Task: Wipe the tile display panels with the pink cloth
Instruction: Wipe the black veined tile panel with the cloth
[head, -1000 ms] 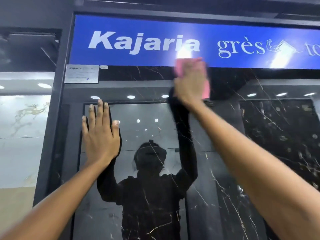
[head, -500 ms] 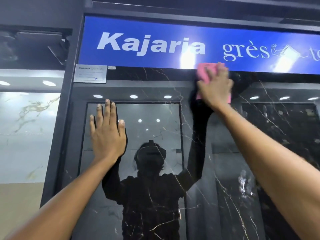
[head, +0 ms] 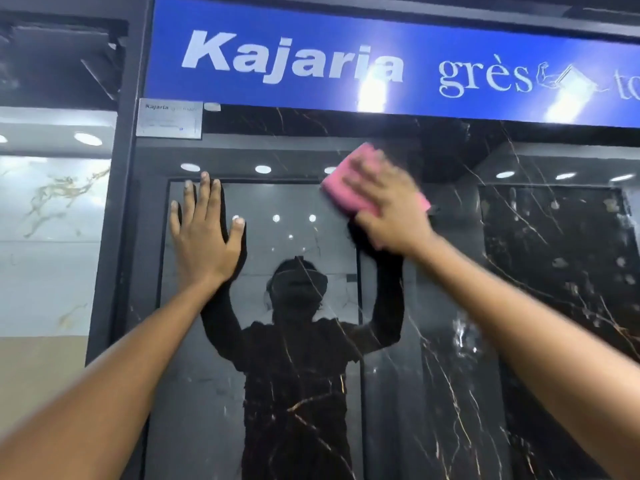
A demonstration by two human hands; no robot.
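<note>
Left hand: your left hand (head: 204, 237) lies flat against the black marble tile panel (head: 433, 393), fingers straight and spread, pointing up. The fingertips reach the upper edge of the dark reflected frame. It holds nothing.
Right hand: your right hand (head: 388, 206) presses the pink cloth (head: 341, 188) onto the panel, up and to the right of the left hand. The hand is blurred, so you can see the fingers lying over the cloth but not how tightly they curl.
Grip: the left is wide and flat on the tile. The right covers the cloth; whether it pinches it or only pushes it flat cannot be told.
Pink cloth: it sits between your right palm and the glossy tile, below the blue Kajaria sign (head: 381, 67). Its upper left corner shows past the fingers, and a small edge shows to the right of the hand.
Panel: black with thin gold veins, polished enough to mirror your raised arms and round ceiling lights.
Label: a small grey plate (head: 169, 118) is fixed at the panel's upper left corner, just under the sign.
Left side: a white marbled tile panel (head: 52, 244) stands beyond the dark frame post (head: 117, 209).
</note>
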